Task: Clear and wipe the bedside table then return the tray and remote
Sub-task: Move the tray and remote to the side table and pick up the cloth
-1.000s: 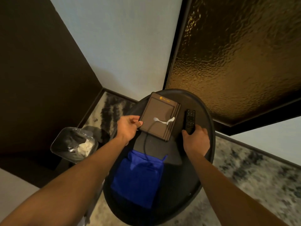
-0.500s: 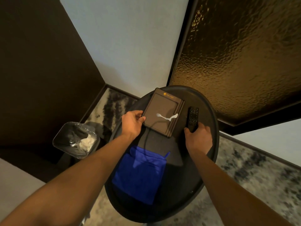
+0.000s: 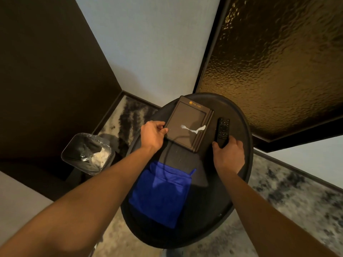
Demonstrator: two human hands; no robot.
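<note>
The round dark table (image 3: 239,182) stood in a corner, between a pale wall and a textured amber panel. The tray (image 3: 187,125) lay flat on its far half, a white curved mark on its face. The left hand (image 3: 153,135) held the tray's near-left corner, thumb on top and fingers curled under the edge. Just to the right of the tray, apart from it, lay the remote (image 3: 221,130), buttons up. The right hand (image 3: 229,156) was closed on the remote's near end, its grip clamped on the sides; whether the remote was lifted or resting on the table was hard to tell. A blue cloth (image 3: 161,193) lay spread on the near-left part of the table, a thin dark cord (image 3: 164,164) running across it toward the tray. A bin (image 3: 87,153) with a clear liner stood on the floor to the left.
</note>
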